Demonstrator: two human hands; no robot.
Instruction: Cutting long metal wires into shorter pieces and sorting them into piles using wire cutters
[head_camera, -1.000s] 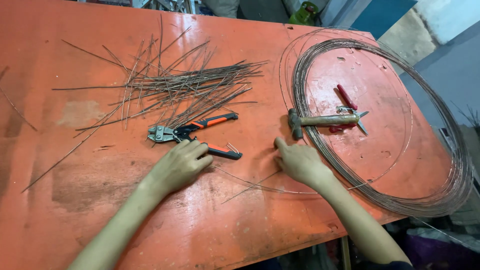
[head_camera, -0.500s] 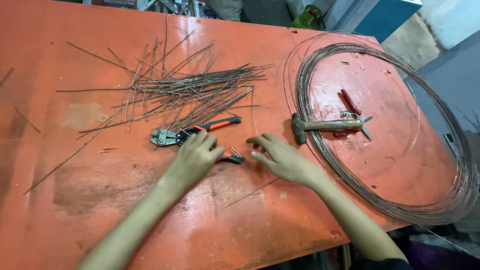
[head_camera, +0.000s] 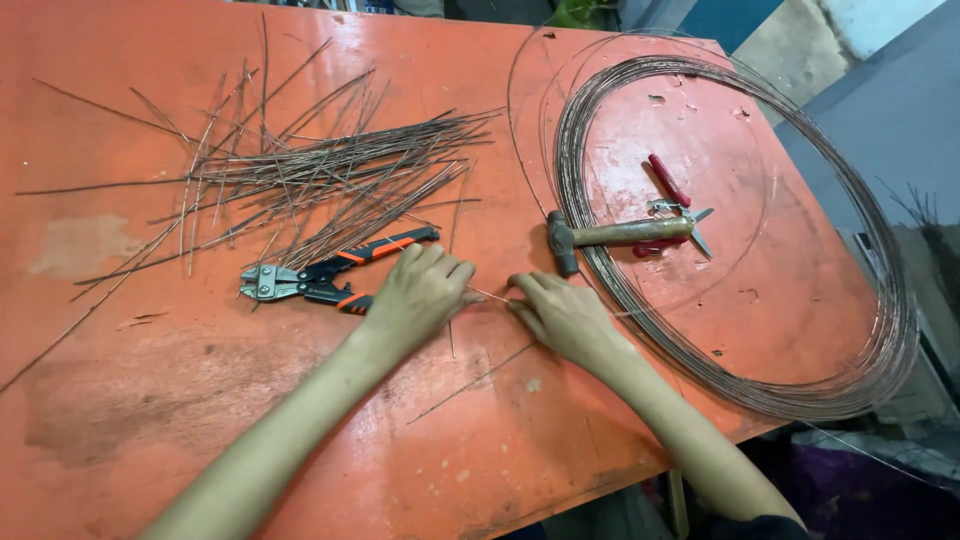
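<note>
Two hands at centre frame pinching one thin wire between them on an orange bench.

Left hand and right hand, apart a second ago, now meet, each closed on the wire; cutters just left; cut rods upper left; hammer and coil right.

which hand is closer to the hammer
Right. The right hand lies just below the hammer head; the left hand is farther away, by the cutters.

Worn orange table, cut wire pieces, bolt cutters, hammer, wire coil, red-handled scissors
</note>
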